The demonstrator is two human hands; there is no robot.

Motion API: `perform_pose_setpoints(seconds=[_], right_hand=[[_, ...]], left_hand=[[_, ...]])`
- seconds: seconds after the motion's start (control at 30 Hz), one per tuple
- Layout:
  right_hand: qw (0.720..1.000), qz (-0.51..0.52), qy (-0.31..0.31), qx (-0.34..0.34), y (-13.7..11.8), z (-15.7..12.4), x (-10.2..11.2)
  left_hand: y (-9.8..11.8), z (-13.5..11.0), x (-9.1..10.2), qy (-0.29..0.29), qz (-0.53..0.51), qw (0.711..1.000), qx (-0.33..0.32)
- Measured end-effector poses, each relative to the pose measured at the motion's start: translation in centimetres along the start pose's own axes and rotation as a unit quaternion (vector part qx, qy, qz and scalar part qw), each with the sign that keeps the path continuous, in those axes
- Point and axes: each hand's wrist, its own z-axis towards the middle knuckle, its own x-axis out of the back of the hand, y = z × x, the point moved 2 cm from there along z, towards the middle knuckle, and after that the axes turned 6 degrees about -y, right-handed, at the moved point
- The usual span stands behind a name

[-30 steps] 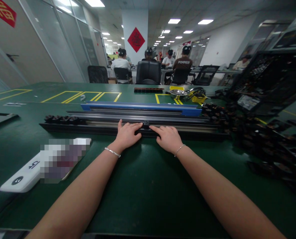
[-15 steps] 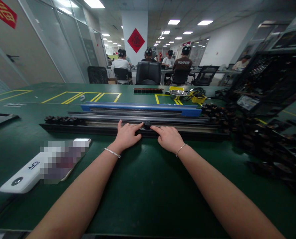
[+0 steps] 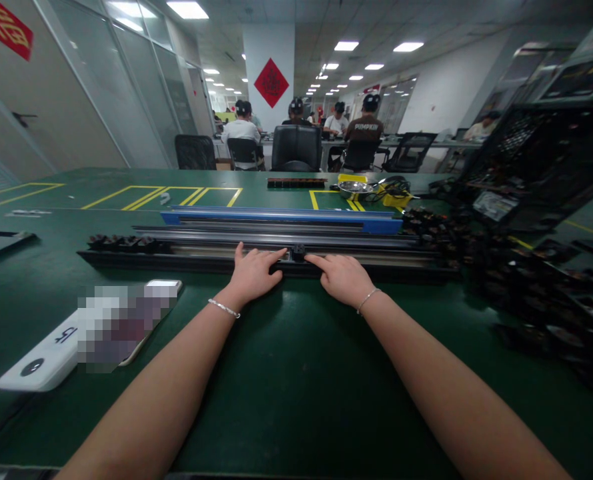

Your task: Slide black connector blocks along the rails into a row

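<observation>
Left hand and right hand sit spread apart, index fingers outstretched, flanking a small, blocky black piece on the long, straight black rail.

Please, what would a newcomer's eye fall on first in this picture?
Probably the bare left grip and bare right grip, mid-picture, on either side of a small black block-shaped part at a long black rail. Next, the red diamond-shaped poster on the white square pillar behind.
</observation>
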Motion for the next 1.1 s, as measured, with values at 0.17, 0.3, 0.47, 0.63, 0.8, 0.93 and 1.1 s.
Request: perform_pose_setpoints(seconds=[0.17, 0.3, 0.47, 0.63, 0.8, 0.93, 1.1], right_hand=[[1.000, -0.005, -0.006, 0.002, 0.4, -0.1, 0.1], [1.000, -0.004, -0.011, 0.001, 0.6, -0.2, 0.1], [1.000, -0.010, -0.010, 0.004, 0.7, -0.3, 0.1], [1.000, -0.023, -0.008, 0.011, 0.8, -0.4, 0.1], [1.000, -0.022, -0.007, 0.009, 1.0, -0.4, 0.0], [1.000, -0.021, -0.008, 0.010, 1.1, -0.5, 0.0], [0.999, -0.030, -0.009, 0.008, 1.2, -0.5, 0.2]], left_hand=[[-0.1, 0.0, -0.1, -0.001, 0.000, 1.000, -0.002], [-0.2, 0.0, -0.2, 0.001, -0.002, 1.000, -0.003], [-0.3, 0.0, -0.2, 0.000, -0.001, 1.000, -0.006], [-0.3, 0.0, -0.3, 0.003, 0.002, 1.000, -0.012], [-0.3, 0.0, -0.3, 0.008, -0.005, 1.000, -0.014], [-0.3, 0.0, -0.2, 0.007, -0.004, 1.000, -0.011], [-0.2, 0.0, -0.2, 0.007, -0.003, 1.000, -0.006]])
